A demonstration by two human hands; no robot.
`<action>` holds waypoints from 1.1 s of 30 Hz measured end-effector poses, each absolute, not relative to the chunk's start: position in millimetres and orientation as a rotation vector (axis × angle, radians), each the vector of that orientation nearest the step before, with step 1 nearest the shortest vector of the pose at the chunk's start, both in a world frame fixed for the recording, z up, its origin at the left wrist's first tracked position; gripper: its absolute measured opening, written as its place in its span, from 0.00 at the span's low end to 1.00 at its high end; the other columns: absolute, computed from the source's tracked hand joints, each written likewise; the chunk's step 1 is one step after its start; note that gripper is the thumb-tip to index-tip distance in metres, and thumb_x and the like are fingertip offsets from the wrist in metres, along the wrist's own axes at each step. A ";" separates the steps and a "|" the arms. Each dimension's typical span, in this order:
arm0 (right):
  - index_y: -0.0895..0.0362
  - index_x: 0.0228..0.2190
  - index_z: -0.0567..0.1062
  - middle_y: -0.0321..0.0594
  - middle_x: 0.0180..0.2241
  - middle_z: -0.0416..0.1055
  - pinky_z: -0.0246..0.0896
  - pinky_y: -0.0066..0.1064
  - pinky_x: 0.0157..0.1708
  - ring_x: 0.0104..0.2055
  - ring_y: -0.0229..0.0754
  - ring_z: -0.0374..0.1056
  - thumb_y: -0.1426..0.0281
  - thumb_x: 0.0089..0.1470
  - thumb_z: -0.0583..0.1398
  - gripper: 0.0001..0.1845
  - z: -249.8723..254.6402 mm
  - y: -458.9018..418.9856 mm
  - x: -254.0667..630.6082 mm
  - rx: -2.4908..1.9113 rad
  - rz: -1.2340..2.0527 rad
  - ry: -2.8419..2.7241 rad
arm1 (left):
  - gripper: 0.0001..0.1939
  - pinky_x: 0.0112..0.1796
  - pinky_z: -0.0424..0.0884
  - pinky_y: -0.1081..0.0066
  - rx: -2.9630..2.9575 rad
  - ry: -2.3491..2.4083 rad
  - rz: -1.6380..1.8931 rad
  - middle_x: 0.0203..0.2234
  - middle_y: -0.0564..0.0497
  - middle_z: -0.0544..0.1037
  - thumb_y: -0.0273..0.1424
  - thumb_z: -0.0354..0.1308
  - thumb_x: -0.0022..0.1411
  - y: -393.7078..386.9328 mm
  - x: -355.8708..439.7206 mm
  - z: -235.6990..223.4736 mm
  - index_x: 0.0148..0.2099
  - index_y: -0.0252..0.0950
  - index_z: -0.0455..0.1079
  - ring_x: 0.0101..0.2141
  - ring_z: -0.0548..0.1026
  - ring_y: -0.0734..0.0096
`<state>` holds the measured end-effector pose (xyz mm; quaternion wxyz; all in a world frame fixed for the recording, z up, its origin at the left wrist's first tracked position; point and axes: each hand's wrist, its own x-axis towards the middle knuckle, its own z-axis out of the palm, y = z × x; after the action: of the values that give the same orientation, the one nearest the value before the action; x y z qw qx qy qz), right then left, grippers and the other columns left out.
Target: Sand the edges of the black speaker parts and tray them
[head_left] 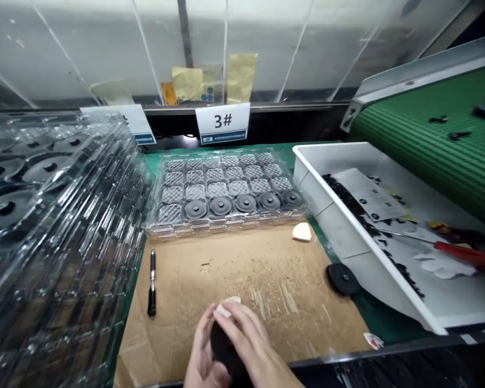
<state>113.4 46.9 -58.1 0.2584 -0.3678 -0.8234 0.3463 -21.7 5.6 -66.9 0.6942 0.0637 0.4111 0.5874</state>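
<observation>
Low in the middle, above the cardboard sheet point(178, 345), my left hand point(202, 347) is wrapped round a black disc-shaped part point(224, 347). My right hand point(250, 339) pinches a small white pad point(231, 302) against the upper edge of that part; its fingers hide much of both. A similar black disc part point(343, 278) with a small central stud lies at the cardboard's right edge. Behind the hands, a clear plastic tray point(172, 213) has several such discs point(220, 205) in its front row. Another white pad point(302, 231) rests near the tray's right front corner.
A tall stack of clear trays point(84, 258) rises at the left. On the cardboard lies a pen point(152, 283). At the right stands a white bin point(347, 231) with small black pieces, a red-handled screwdriver point(464, 254) and a label sheet, beside a green conveyor belt point(436, 140).
</observation>
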 end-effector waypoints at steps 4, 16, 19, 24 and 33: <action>0.49 0.58 0.56 0.49 0.58 0.55 0.61 0.48 0.49 0.57 0.55 0.55 0.62 0.57 0.54 0.28 -56.4 57.5 122.4 -1.234 0.714 -2.313 | 0.20 0.45 0.71 0.69 -0.026 0.761 1.349 0.47 0.52 0.77 0.39 0.64 0.48 8.5 -42.7 -53.3 0.46 0.51 0.73 0.47 0.74 0.60; 0.58 0.47 0.68 0.48 0.39 0.70 0.68 0.37 0.38 0.40 0.44 0.68 0.73 0.59 0.48 0.16 -76.9 87.7 103.1 -1.227 0.883 -2.275 | 0.25 0.45 0.71 0.72 -0.078 0.753 1.443 0.48 0.49 0.77 0.33 0.66 0.46 13.0 -49.2 -30.8 0.49 0.46 0.71 0.49 0.72 0.57; 0.57 0.45 0.68 0.44 0.38 0.73 0.68 0.32 0.37 0.38 0.41 0.70 0.71 0.59 0.50 0.13 -67.8 77.1 109.3 -1.193 0.984 -2.210 | 0.27 0.44 0.72 0.71 -0.074 0.753 1.450 0.47 0.49 0.77 0.33 0.68 0.41 13.0 -47.3 -30.1 0.48 0.45 0.72 0.47 0.73 0.55; 0.54 0.38 0.72 0.39 0.34 0.75 0.68 0.27 0.31 0.33 0.39 0.72 0.71 0.58 0.52 0.10 -35.8 76.7 115.0 -1.217 1.091 -2.110 | 0.28 0.46 0.72 0.67 -0.061 0.848 1.402 0.48 0.47 0.76 0.34 0.69 0.40 15.7 -41.2 -22.0 0.47 0.43 0.72 0.48 0.72 0.54; 0.61 0.39 0.72 0.41 0.32 0.72 0.65 0.26 0.36 0.33 0.37 0.68 0.79 0.56 0.51 0.12 47.3 80.9 92.3 -0.750 1.197 -2.250 | 0.24 0.43 0.72 0.74 -0.026 0.951 1.323 0.43 0.50 0.79 0.33 0.69 0.43 16.2 -28.0 -6.5 0.46 0.45 0.73 0.42 0.76 0.65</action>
<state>92.3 80.9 47.3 0.2403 -0.2742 -0.8221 0.4373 -28.0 16.2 -6.5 0.6859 -0.0116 0.4248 0.5907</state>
